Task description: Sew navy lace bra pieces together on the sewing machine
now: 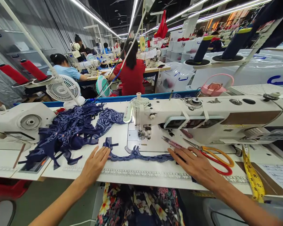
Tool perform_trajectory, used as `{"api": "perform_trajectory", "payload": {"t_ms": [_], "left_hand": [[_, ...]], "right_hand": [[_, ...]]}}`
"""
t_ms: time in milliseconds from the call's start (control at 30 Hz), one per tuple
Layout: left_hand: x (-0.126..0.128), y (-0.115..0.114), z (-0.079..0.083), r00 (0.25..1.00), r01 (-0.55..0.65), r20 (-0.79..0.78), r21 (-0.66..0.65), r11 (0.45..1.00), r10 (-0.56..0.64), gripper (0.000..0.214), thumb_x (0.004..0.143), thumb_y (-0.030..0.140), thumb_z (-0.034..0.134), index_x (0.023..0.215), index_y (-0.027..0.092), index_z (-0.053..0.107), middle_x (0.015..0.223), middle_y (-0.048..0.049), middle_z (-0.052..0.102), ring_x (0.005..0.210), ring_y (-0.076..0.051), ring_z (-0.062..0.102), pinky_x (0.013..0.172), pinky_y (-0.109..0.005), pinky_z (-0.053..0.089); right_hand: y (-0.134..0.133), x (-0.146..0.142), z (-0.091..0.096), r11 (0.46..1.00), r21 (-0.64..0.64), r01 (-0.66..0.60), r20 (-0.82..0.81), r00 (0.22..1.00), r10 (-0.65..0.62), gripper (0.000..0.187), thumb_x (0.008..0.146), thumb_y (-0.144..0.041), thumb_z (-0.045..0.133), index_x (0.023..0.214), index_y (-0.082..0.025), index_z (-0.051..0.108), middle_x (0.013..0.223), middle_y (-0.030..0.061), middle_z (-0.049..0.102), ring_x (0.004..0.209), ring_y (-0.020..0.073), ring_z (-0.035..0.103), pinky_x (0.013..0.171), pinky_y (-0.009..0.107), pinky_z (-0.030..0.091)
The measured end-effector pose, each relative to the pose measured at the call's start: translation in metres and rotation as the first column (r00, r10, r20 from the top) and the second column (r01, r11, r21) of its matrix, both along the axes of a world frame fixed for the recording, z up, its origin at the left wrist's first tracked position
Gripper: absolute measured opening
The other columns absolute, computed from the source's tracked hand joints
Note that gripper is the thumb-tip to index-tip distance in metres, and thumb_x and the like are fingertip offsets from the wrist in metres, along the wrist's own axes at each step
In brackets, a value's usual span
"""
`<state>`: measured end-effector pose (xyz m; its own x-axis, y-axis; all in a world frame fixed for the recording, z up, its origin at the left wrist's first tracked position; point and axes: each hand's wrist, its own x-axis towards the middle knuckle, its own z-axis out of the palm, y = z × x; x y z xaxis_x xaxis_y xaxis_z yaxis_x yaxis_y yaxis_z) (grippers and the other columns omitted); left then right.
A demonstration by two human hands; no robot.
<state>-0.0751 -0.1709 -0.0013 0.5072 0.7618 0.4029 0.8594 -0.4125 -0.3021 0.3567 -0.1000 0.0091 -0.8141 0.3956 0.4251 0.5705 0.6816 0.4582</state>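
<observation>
A narrow strip of navy lace (141,156) lies stretched flat on the white sewing table (141,179), just in front of the needle of the sewing machine (202,119). My left hand (95,163) lies flat with its fingers out, pressing the strip's left end. My right hand (192,163) lies flat too, fingers extended on the strip's right end. A printed ruler (143,173) runs along the table edge below the strip.
A heap of navy lace pieces (70,131) sits at the left. Orange-handled scissors (214,155) and tweezers (172,142) lie beside my right hand. A yellow tape measure (252,175) hangs at the right. A small fan (62,89) stands behind, and other workers sit at machines beyond.
</observation>
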Motion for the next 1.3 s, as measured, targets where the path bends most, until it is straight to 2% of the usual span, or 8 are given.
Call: {"api": "perform_trajectory", "payload": {"t_ms": [133,300,467,567,733,967,1133,1300], "left_hand": [[0.016,-0.008,-0.009,0.979,-0.04,0.196,-0.078,0.996,0.054,0.067,0.083,-0.005,0.03,0.147,0.014,0.033,0.141,-0.015,0.051,0.137,-0.029,0.041,0.112,-0.055,0.034],[0.089,0.003,-0.006,0.948,0.179,0.305,-0.262,0.948,-0.094,0.056,0.097,0.023,0.041,0.149,0.01,0.027,0.149,-0.0153,0.043,0.141,-0.025,0.035,0.116,-0.045,0.034],[0.13,0.008,-0.016,0.956,0.18,0.284,-0.356,0.917,-0.077,0.074,0.095,0.057,0.041,0.15,0.01,0.026,0.154,-0.0152,0.035,0.143,-0.03,0.032,0.116,-0.047,0.031],[0.136,0.006,-0.016,0.954,0.136,0.299,-0.344,0.929,-0.028,0.074,0.095,0.06,0.037,0.15,0.011,0.028,0.153,-0.0141,0.036,0.143,-0.03,0.031,0.117,-0.049,0.026],[0.138,0.005,-0.014,0.951,0.12,0.31,-0.332,0.935,-0.011,0.072,0.095,0.06,0.037,0.15,0.014,0.03,0.153,-0.0116,0.038,0.142,-0.031,0.031,0.118,-0.053,0.019],[0.138,0.004,-0.019,0.937,0.117,0.35,-0.323,0.939,0.004,0.071,0.095,0.058,0.04,0.15,0.014,0.03,0.149,-0.0113,0.044,0.141,-0.03,0.033,0.119,-0.051,0.018],[0.138,0.004,-0.018,0.928,0.138,0.372,-0.335,0.932,-0.004,0.069,0.096,0.056,0.04,0.149,0.013,0.031,0.146,-0.0121,0.047,0.138,-0.03,0.039,0.12,-0.052,0.017],[0.135,0.005,-0.014,0.901,0.17,0.433,-0.337,0.926,-0.008,0.062,0.097,0.048,0.043,0.149,0.018,0.029,0.142,-0.0115,0.05,0.134,-0.03,0.043,0.116,-0.056,0.022]], "right_hand": [[-0.004,0.018,-0.014,0.995,-0.073,0.063,0.063,0.996,-0.058,0.061,0.082,0.008,0.036,0.139,-0.014,0.044,0.115,0.0147,0.067,0.102,0.0283,0.062,0.089,0.047,0.043],[0.009,0.015,0.009,0.992,-0.124,0.015,0.079,0.997,-0.005,0.062,0.083,0.006,0.035,0.141,-0.017,0.043,0.114,0.012,0.068,0.101,0.0267,0.062,0.089,0.045,0.045],[0.013,0.001,0.044,0.929,-0.172,0.327,-0.067,0.937,-0.342,0.058,0.083,0.0,0.037,0.135,-0.019,0.052,0.121,0.017,0.063,0.108,0.0364,0.059,0.087,0.054,0.045],[0.0,-0.029,0.045,0.919,-0.378,0.111,-0.191,0.962,-0.195,0.054,0.085,-0.007,0.039,0.136,-0.02,0.051,0.127,0.0149,0.06,0.113,0.0315,0.057,0.09,0.049,0.049],[-0.003,-0.091,0.014,0.774,-0.61,-0.168,-0.342,0.937,-0.066,0.039,0.095,-0.014,0.041,0.13,-0.025,0.055,0.122,0.0066,0.064,0.11,0.0204,0.059,0.095,0.037,0.05],[0.027,-0.11,-0.006,0.833,-0.546,-0.093,-0.29,0.954,-0.083,0.037,0.094,-0.011,0.043,0.125,-0.025,0.059,0.12,0.0063,0.066,0.109,0.0242,0.059,0.094,0.045,0.046],[0.027,-0.109,-0.004,0.802,-0.577,-0.153,-0.305,0.952,-0.037,0.036,0.094,-0.01,0.042,0.124,-0.024,0.058,0.12,0.006,0.065,0.11,0.0212,0.058,0.093,0.04,0.045],[0.036,-0.07,-0.002,0.89,-0.443,0.104,-0.416,0.856,-0.307,0.025,0.095,-0.017,0.046,0.109,-0.019,0.067,0.104,0.008,0.07,0.096,0.023,0.062,0.086,0.04,0.047]]}}
